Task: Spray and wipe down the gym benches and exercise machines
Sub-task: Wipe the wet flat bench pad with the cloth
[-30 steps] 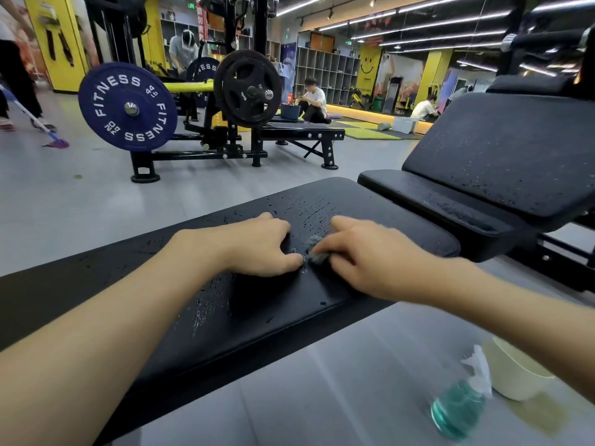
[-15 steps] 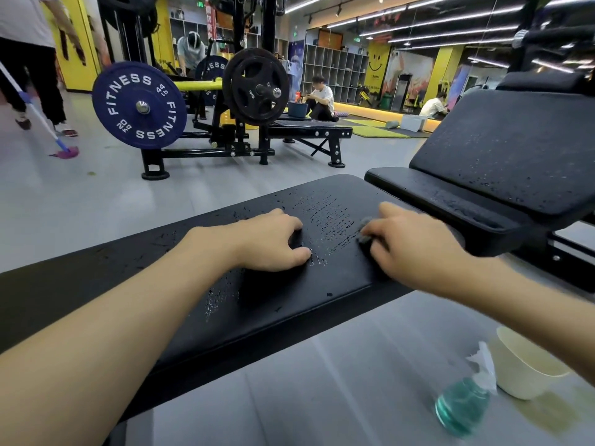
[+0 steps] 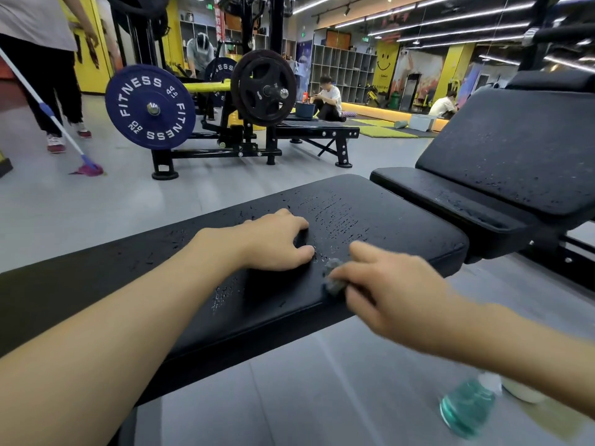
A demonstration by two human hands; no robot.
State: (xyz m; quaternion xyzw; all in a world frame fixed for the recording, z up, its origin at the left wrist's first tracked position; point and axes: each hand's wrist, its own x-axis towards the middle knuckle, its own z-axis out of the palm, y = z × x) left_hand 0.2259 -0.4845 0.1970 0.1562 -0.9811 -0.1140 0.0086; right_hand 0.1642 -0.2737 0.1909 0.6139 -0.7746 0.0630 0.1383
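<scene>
Grey cloth (image 3: 335, 280) sat pinched by the right hand (image 3: 394, 294) at the near edge of the wet black bench pad (image 3: 402, 217), the left hand (image 3: 273, 241) resting alongside, loosely curled, holding nothing.

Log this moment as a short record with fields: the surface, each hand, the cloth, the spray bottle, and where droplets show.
surface: flat black bench pad, droplets across its middle
left hand: rests on the bench pad, fingers bent, holds nothing
right hand: grips the cloth at the pad's near edge; motion-blurred
cloth: grey, small, bunched, touching the pad
spray bottle: on the floor at lower right, teal liquid, top hidden behind the right forearm
inclined pad: beyond the flat one, speckled with droplets
</scene>
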